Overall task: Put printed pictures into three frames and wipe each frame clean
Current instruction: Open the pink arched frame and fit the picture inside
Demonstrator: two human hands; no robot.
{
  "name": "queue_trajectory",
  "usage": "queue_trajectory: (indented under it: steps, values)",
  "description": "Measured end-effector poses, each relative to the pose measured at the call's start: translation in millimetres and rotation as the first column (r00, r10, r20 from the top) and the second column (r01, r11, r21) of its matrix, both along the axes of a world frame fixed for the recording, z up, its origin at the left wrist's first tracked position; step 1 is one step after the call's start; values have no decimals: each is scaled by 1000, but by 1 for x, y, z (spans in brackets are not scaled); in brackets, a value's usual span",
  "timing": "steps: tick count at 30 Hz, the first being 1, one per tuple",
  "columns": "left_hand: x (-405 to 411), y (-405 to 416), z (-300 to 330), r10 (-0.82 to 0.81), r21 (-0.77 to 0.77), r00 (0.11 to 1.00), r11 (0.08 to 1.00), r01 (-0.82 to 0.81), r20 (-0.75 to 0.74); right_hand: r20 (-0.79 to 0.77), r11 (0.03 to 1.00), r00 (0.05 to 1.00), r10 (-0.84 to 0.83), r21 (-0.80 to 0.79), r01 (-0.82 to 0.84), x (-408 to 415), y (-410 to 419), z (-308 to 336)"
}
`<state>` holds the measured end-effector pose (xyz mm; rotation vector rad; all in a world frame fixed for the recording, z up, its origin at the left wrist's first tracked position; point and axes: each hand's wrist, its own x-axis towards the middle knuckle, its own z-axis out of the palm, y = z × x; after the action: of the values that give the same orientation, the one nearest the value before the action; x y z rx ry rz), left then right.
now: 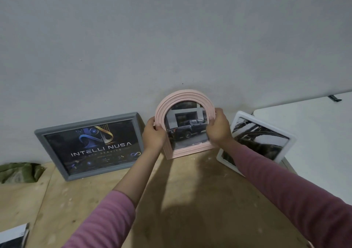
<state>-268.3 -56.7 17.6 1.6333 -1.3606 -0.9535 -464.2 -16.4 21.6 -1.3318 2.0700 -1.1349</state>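
Both arms are reaching out over the plywood table (pixel 190 200), the left hand (pixel 154 133) and right hand (pixel 219 127) gripping the sides of the pink arched frame (pixel 182 97). It's standing between the grey frame (pixel 87 121) and white frame (pixel 289 139). Best bet: lean it squarely against the wall (pixel 171 38), base steady, before letting go.

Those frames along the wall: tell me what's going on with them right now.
A person in pink sleeves holds the pink arched frame by its two sides, left hand and right hand, standing it upright on the plywood surface against the wall. It already holds a picture of a dark pickup truck. A grey frame with a printed poster leans to its left, a white frame with a picture to its right. A green cloth lies at the far left.
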Motion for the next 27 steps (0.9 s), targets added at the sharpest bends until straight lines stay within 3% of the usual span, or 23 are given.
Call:
queue_trajectory:
  steps: [3,6,9,12,15,17,21,23,25,27]
  values:
    - [25,2,4,3,55,999,998,0,-51,-24,978,990,139,-152,-141,10,28,24]
    - [52,12,15,-3,216,972,975,55,-235,-113,917,961,252,-290,-274,25,65,38]
    - [82,39,38,57,435,870,881,187,-489,-352,876,905,241,-322,-359,48,104,41]
    - [115,64,53,27,493,759,775,395,-651,-648,840,746,153,-313,-444,79,138,39]
    - [140,89,52,-12,529,794,740,416,-608,-760,804,611,220,-214,-555,108,169,23]
    - [154,109,46,12,571,809,714,404,-587,-785,798,575,230,-186,-574,126,190,3]
    - [182,146,23,142,611,733,669,424,-665,-763,741,593,257,-238,-627,155,227,-28]
    - [196,160,9,199,603,685,677,421,-701,-678,761,664,316,-236,-604,156,238,-40]
    - [213,173,-5,248,586,623,690,424,-742,-557,858,789,260,-242,-454,155,248,-53]
    - [227,182,-17,277,575,579,697,428,-767,-388,958,916,96,-213,-190,154,252,-61]
